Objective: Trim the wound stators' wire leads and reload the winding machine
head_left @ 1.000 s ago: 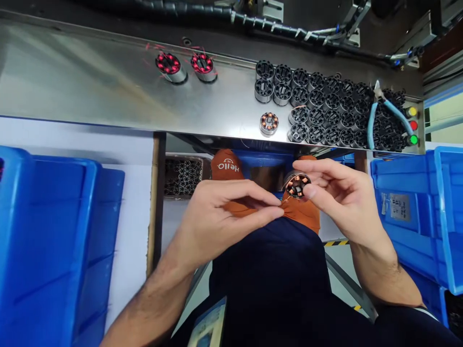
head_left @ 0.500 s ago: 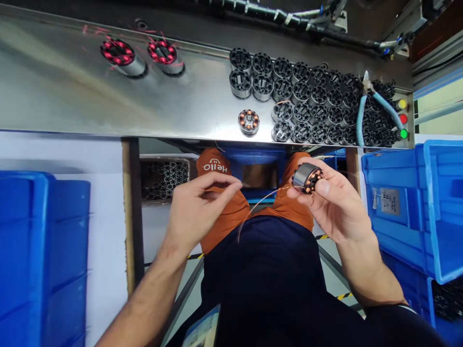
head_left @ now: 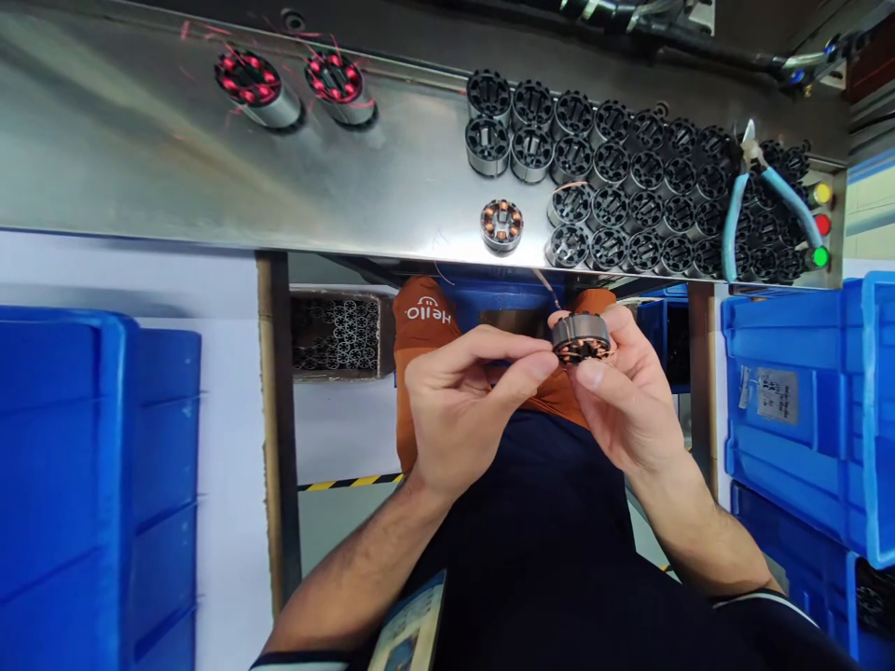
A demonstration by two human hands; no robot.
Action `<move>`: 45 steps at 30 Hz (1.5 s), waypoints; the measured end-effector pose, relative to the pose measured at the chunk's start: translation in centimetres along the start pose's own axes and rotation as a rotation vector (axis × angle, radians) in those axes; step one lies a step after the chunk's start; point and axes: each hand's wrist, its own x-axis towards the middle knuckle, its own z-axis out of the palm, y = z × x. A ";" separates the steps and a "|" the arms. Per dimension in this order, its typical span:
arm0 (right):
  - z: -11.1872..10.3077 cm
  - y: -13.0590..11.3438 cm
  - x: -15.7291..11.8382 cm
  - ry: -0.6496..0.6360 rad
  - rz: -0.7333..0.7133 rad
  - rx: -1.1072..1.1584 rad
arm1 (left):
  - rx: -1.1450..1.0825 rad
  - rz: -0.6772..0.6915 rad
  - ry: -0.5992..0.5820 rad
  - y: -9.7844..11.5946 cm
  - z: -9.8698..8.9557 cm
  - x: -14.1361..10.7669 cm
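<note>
My right hand (head_left: 629, 387) holds a round motor stator (head_left: 582, 337) with copper windings, gripped between thumb and fingers above my lap. At its left side is my left hand (head_left: 468, 401), thumb and index finger pinched together; what they pinch is too small to make out. A copper wire (head_left: 546, 287) sticks up from behind the held stator. On the metal bench above it stands another copper-wound stator (head_left: 502, 226). Two stators with red-lit windings, one at the left (head_left: 258, 90) and one beside it (head_left: 340, 89), stand farther left.
Rows of black unwound stators (head_left: 610, 207) fill the bench's right part. Blue-handled cutters (head_left: 737, 210) lie on them. Blue bins stand at left (head_left: 62, 466) and right (head_left: 804, 410). Below the bench is a box (head_left: 386, 335) of metal rings. Cables (head_left: 699, 47) run along the top right.
My left hand has moved right, up to the stator. The stator has turned in my right hand, and its wire now points up instead of trailing left. The view has shifted slightly.
</note>
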 end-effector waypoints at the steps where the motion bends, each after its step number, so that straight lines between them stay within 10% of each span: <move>1: -0.1 0.1 0.0 0.004 0.010 0.010 | -0.066 -0.100 -0.007 -0.6 -0.2 0.1; 4: -0.5 0.1 0.2 0.018 0.023 0.043 | -0.158 -0.324 0.063 -3.2 -1.4 1.1; 8: -1.5 -0.5 0.2 0.015 -0.035 -0.036 | -0.056 -0.281 0.239 -5.1 -4.3 1.9; 13: -1.8 -0.3 0.1 0.086 -0.108 -0.319 | 0.640 0.590 0.040 -1.0 -4.5 0.6; 16: -1.2 0.2 0.1 0.058 -0.085 -0.281 | 0.819 0.790 -0.121 0.9 -2.5 0.6; 33: -4.7 -1.4 -0.3 -0.127 -0.177 -0.465 | 0.559 0.378 -0.144 1.4 -0.9 0.4; 45: -3.3 -2.6 -1.1 -0.138 -0.225 -0.696 | 0.677 0.531 -0.160 1.3 -0.9 0.1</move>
